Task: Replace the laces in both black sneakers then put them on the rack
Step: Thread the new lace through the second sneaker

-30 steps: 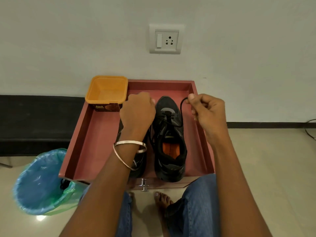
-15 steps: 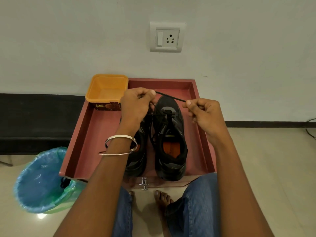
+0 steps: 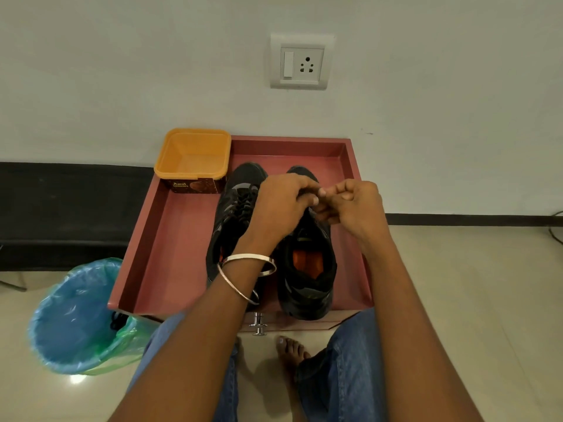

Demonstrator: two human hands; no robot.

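Both hands are meeting, fingers curled, above the right sneaker [image 3: 307, 269]: left hand [image 3: 280, 205] and right hand [image 3: 355, 205] are seemingly pinching its lace, hidden between them.

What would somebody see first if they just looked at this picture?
Probably the two hands meeting fingertip to fingertip above the right black sneaker, which sits beside its partner in a reddish tray. Next, the orange tub at the tray's far left corner and the blue-lined bin on the floor.
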